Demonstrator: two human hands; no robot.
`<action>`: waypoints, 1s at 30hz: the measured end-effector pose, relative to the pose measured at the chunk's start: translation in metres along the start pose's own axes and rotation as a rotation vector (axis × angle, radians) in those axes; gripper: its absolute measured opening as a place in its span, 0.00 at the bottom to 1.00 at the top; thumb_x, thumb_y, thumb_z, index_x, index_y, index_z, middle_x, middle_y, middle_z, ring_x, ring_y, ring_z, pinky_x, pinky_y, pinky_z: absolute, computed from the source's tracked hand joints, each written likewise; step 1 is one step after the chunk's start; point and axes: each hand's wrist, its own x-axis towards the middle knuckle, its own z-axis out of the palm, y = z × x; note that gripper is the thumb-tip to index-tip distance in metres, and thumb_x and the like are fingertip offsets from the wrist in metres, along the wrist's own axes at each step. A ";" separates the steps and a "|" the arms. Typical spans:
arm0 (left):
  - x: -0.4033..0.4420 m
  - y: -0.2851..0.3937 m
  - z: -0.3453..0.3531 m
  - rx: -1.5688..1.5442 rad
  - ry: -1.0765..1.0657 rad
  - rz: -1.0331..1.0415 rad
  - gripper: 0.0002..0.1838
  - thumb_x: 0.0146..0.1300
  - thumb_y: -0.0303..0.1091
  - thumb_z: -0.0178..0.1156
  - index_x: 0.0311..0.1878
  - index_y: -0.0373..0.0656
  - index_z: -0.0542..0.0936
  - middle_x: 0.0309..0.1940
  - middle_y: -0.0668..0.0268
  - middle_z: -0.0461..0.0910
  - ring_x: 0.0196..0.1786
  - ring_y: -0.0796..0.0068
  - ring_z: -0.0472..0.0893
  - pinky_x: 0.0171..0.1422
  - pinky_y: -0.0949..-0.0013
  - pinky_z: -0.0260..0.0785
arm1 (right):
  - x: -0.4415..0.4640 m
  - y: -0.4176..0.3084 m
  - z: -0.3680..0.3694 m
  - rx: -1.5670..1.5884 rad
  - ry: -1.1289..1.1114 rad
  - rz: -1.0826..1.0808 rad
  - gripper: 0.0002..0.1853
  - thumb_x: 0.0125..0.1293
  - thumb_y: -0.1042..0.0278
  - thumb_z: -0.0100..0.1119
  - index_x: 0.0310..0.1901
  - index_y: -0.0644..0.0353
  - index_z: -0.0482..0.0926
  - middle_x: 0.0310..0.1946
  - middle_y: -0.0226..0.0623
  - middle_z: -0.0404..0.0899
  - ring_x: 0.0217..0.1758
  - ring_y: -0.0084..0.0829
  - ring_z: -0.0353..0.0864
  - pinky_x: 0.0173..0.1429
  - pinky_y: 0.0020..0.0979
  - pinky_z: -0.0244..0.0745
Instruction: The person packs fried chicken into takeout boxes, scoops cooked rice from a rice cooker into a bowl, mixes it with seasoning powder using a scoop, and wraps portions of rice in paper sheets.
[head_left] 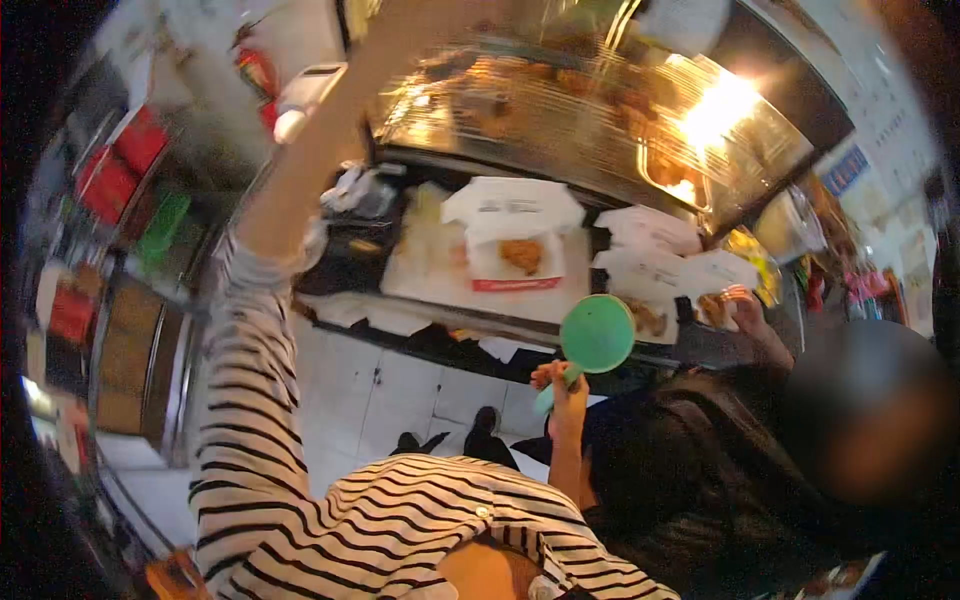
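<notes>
My left arm in a striped sleeve stretches up and forward toward the lit display case. My left hand (445, 22) is blurred and partly cut off by the top edge; its fingers cannot be made out. Close to my body, my right hand (567, 392) is wrapped round the handle of a pale green plastic dipper (597, 334), its round head pointing away from me. Beyond the dipper lies an open white box (515, 285) with a piece of fried chicken (521, 256) in it.
A glass display case (500, 105) with racks and bright lamps stands behind the counter. A co-worker's hand (755, 318) is at other open boxes (650, 275) to the right. A black counter edge (440, 325) runs in front of me.
</notes>
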 end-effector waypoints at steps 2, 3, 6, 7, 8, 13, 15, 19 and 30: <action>-0.099 0.047 -0.083 0.003 -0.104 -0.140 0.49 0.25 0.43 0.75 0.53 0.39 0.60 0.41 0.55 0.71 0.45 0.63 0.74 0.48 0.65 0.69 | 0.002 0.012 0.021 -0.036 -0.083 -0.021 0.12 0.57 0.62 0.59 0.34 0.62 0.71 0.27 0.36 0.75 0.29 0.25 0.76 0.31 0.28 0.73; -0.146 0.062 -0.120 -0.158 -0.108 -0.343 0.54 0.25 0.38 0.75 0.58 0.40 0.52 0.47 0.57 0.65 0.52 0.63 0.68 0.55 0.64 0.63 | -0.005 0.014 0.038 0.028 -0.172 -0.006 0.13 0.58 0.59 0.58 0.34 0.61 0.70 0.28 0.35 0.75 0.30 0.25 0.76 0.29 0.28 0.73; -0.246 0.108 -0.244 0.025 -0.123 -0.571 0.53 0.27 0.35 0.73 0.59 0.39 0.52 0.48 0.55 0.63 0.53 0.63 0.66 0.59 0.63 0.57 | -0.035 0.016 0.122 -0.057 -0.582 0.031 0.14 0.58 0.58 0.57 0.35 0.61 0.71 0.28 0.34 0.75 0.29 0.24 0.75 0.29 0.27 0.73; -0.269 0.132 -0.292 0.117 -0.183 -0.683 0.54 0.27 0.35 0.73 0.59 0.39 0.51 0.48 0.54 0.64 0.52 0.63 0.67 0.58 0.63 0.58 | -0.058 0.018 0.156 -0.158 -0.643 0.122 0.18 0.58 0.55 0.56 0.38 0.63 0.70 0.34 0.38 0.74 0.36 0.30 0.75 0.37 0.31 0.73; -0.294 0.147 -0.333 0.201 -0.136 -0.722 0.54 0.27 0.35 0.73 0.59 0.39 0.51 0.48 0.53 0.63 0.53 0.61 0.66 0.58 0.62 0.58 | -0.083 0.025 0.194 -0.268 -0.708 0.212 0.21 0.58 0.53 0.56 0.40 0.66 0.69 0.39 0.43 0.74 0.43 0.35 0.75 0.44 0.36 0.73; -0.405 0.215 -0.508 0.612 0.113 -0.815 0.55 0.27 0.35 0.74 0.60 0.44 0.50 0.51 0.50 0.60 0.54 0.54 0.64 0.56 0.58 0.60 | -0.234 0.105 0.346 -0.216 -1.292 0.794 0.25 0.58 0.55 0.57 0.47 0.68 0.63 0.51 0.47 0.66 0.54 0.45 0.68 0.54 0.46 0.69; -0.422 0.245 -0.554 0.744 0.205 -0.839 0.55 0.26 0.35 0.74 0.60 0.47 0.50 0.52 0.49 0.58 0.55 0.52 0.63 0.55 0.57 0.60 | -0.288 0.150 0.379 -0.212 -1.350 1.011 0.23 0.58 0.60 0.57 0.48 0.68 0.63 0.50 0.46 0.66 0.53 0.43 0.69 0.52 0.45 0.71; -0.441 0.287 -0.643 0.933 0.364 -0.869 0.55 0.29 0.36 0.74 0.61 0.49 0.50 0.54 0.47 0.56 0.56 0.49 0.61 0.56 0.53 0.60 | -0.402 0.197 0.454 -0.369 -1.539 1.016 0.25 0.56 0.63 0.60 0.50 0.66 0.63 0.46 0.44 0.70 0.47 0.36 0.74 0.49 0.40 0.72; -0.395 0.357 -0.894 0.070 0.322 -1.031 0.14 0.58 0.38 0.55 0.41 0.37 0.77 0.41 0.55 0.76 0.52 0.60 0.72 0.67 0.48 0.44 | -0.634 0.362 0.651 -0.690 -1.813 1.079 0.28 0.54 0.63 0.61 0.52 0.67 0.61 0.43 0.40 0.70 0.44 0.33 0.73 0.46 0.35 0.72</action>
